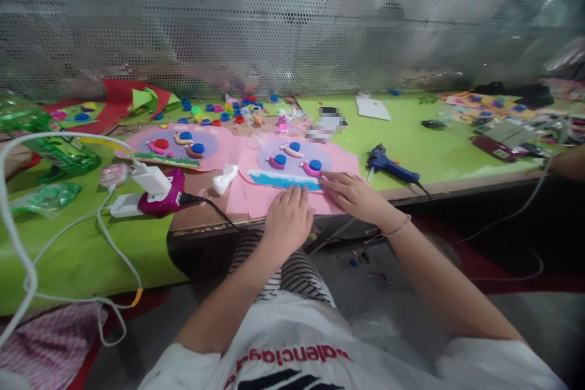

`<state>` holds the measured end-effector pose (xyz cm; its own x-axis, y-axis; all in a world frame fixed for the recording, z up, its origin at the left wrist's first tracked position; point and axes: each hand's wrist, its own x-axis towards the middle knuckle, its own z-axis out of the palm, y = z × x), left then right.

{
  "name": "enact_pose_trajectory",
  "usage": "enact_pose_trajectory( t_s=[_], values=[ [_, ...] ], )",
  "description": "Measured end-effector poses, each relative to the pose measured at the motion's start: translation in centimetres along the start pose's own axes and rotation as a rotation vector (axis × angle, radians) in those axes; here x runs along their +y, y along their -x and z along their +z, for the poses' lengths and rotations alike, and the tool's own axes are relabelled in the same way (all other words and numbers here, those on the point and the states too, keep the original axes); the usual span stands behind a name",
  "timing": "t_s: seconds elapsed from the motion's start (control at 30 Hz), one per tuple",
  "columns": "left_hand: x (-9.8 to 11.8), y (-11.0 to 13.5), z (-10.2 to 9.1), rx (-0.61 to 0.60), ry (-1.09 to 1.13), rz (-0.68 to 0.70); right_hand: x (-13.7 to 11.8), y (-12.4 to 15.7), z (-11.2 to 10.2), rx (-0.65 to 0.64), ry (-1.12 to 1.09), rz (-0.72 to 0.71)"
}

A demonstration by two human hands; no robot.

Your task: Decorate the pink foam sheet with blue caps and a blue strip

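The pink craft sheet (340, 166) is being held flat at the near edge of the tabletop (439, 152), directly in front of the seated person. The left hand (287, 216) is being laid palm down with its fingers together, the fingertips resting on the sheet just below the blue strip (278, 180). The right hand (354, 192) is being spread open over the strip's right end. Neither hand is clamped on anything, and the two are lying just beside each other. Judging by the flat, pressing posture, the strip is probably being pushed down so that it bonds to the sheet. Above the strip, three cap snails (277, 161) are sitting on a purple oval, untouched.

A blue glue gun (386, 164) is lying just right of the sheet, within easy reach, its cord trailing over the edge. A second pink sheet (226, 146) with similar snails is being overlapped at the left, and a white wad (225, 180) is lying on that overlap. Farther left, a magenta power strip (159, 200) and loose white cable (18, 244) are crowding the tabletop beside a green bottle (59, 155). Loose bottle caps (228, 113) are scattered behind, before a perforated screen (274, 24). Another person's arm (567, 161) is showing at the far right, well apart.
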<state>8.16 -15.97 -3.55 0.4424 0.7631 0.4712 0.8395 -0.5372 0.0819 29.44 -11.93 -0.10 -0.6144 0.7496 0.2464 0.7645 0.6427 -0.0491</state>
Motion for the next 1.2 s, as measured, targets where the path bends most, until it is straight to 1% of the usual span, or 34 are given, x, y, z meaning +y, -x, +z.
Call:
enact_pose_trajectory(
  t_s=[0.2,0.33,0.47,0.67,0.8,0.9,1.0,1.1,1.2],
  values=[
    [0.7,-1.1,-1.0,-0.055,-0.006,-0.057,-0.6,0.1,0.2,0.022,0.089,-0.001],
    [1.3,-2.1,-0.3,-0.041,0.015,-0.015,-1.1,0.0,0.3,0.027,0.122,-0.021],
    [1.3,-2.2,0.6,-0.084,0.054,-0.006,-1.7,-0.3,0.6,0.032,0.146,-0.029],
    [1.2,-2.0,0.2,-0.117,0.051,0.004,-2.1,-0.7,0.8,0.048,0.160,0.039],
    [1.2,-1.9,-0.1,-0.133,0.034,0.012,-1.9,-0.3,1.4,0.075,0.120,0.066],
    [1.3,-1.9,-0.2,-0.124,0.010,-0.007,-1.7,0.3,2.1,0.174,0.069,0.094],
    [1.3,-1.9,-0.2,-0.114,-0.004,-0.020,-1.7,0.6,2.5,0.262,0.024,0.065],
    [1.3,-1.9,-0.1,-0.121,0.006,-0.019,-1.7,0.8,2.5,0.259,0.003,0.014],
    [1.3,-1.9,-0.1,-0.127,0.016,-0.024,-1.8,0.7,2.2,0.220,0.005,0.015]
  ],
)
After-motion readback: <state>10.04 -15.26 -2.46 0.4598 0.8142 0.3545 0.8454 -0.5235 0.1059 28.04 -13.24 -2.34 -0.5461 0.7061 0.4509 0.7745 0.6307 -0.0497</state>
